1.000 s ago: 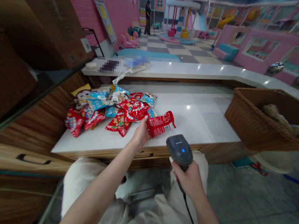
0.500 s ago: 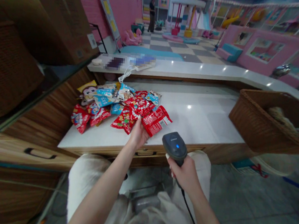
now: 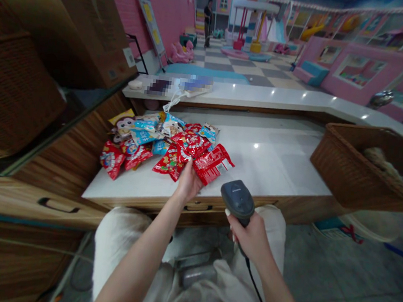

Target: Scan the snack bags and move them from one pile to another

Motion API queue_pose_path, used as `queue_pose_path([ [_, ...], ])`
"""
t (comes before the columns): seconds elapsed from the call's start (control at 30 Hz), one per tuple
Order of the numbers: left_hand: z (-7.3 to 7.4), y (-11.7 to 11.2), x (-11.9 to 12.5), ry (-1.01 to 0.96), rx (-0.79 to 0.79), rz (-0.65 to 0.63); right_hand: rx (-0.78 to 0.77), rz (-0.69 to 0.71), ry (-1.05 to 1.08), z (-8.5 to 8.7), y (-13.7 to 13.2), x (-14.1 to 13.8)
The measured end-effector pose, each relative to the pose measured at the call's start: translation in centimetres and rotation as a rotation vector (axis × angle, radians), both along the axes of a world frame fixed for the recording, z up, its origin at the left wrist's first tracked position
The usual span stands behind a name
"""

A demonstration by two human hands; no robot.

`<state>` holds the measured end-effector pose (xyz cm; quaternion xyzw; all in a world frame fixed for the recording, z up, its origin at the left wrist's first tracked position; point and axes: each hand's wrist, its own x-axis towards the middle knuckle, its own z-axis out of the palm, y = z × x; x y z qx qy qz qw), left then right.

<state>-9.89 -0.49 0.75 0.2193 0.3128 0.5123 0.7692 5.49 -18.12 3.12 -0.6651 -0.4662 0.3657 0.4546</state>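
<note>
My left hand (image 3: 188, 184) is closed on the edge of a red snack bag (image 3: 210, 165), whose printed back and white barcode patch face up. The bag rests at the near edge of a pile of snack bags, next to other red bags (image 3: 192, 142) and several blue ones (image 3: 144, 134). In my right hand (image 3: 252, 232) is a dark grey barcode scanner (image 3: 237, 197), gripped by its handle. Its head points toward the red bag from just in front of the counter, apart from it. A black cable runs down from the handle.
The white counter (image 3: 274, 154) has a raised ledge (image 3: 266, 94) behind it. A wicker basket (image 3: 352, 173) stands at the right. Cardboard boxes (image 3: 88, 26) and another wicker basket (image 3: 14, 96) sit at the left. Far off, a person (image 3: 207, 23) stands in the play area.
The blue light on the scanner has gone out. Both hands keep their holds; the whole view has shifted slightly, and the red bag stays in place on the counter.
</note>
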Motion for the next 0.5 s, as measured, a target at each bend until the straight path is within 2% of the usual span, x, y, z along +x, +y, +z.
queue_pose_path([
  [0.13,0.6,-0.6,0.3,0.007,-0.001,0.054,0.015,-0.015,0.002,0.0,-0.3,0.2],
  [0.2,1.1,-1.1,-0.2,0.033,0.050,0.157,0.019,-0.013,0.014,-0.1,-0.4,0.5],
  [0.27,1.6,-1.5,-1.7,0.134,0.176,0.323,0.024,0.005,0.014,-0.3,-0.5,0.9],
  [0.33,2.1,-1.5,-4.3,0.397,0.390,0.494,0.028,0.025,-0.002,-0.5,-0.6,1.1],
  [0.4,2.4,-1.1,-7.7,0.809,0.649,0.603,0.025,0.040,-0.013,-0.8,-0.7,1.1],
  [0.43,2.4,-0.8,-9.4,1.029,0.768,0.613,0.021,0.042,-0.016,-0.9,-0.8,1.1],
  [0.5,2.0,-0.1,-12.4,1.398,0.915,0.547,0.012,0.049,-0.029,-1.0,-0.8,0.8],
])
